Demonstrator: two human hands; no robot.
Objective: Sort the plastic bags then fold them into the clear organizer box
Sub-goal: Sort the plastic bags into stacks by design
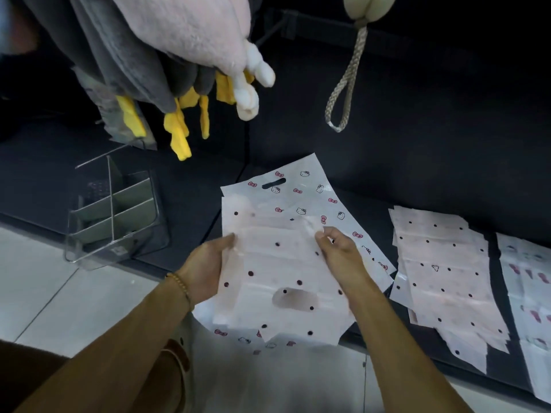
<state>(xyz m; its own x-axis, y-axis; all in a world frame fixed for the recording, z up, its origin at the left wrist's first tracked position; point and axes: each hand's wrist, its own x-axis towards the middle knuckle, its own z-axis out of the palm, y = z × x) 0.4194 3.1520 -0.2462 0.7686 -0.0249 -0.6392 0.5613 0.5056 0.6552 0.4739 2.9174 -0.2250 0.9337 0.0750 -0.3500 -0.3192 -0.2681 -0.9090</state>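
Note:
A pink plastic bag with dark dots point(277, 263) is held flat over the shelf edge. My left hand point(205, 263) grips its left edge, thumb on top. My right hand point(337, 248) pinches the thin film near its upper right. Under it lies a white bag printed with cats and bows point(301, 192), handle slot at the far end. A stack of dotted pink bags point(441, 263) lies to the right. Another pile of printed bags point(527, 281) sits at the far right edge. The clear organizer box point(116, 213) with dividers stands at the left on the dark shelf.
Plush toys with grey bodies and yellow feet point(179, 126) hang above the box. A pink and white plush point(247, 84) hangs beside them. A braided rope loop point(343, 93) dangles at upper middle. The dark shelf point(417, 144) runs behind; pale floor tiles point(35, 278) lie below left.

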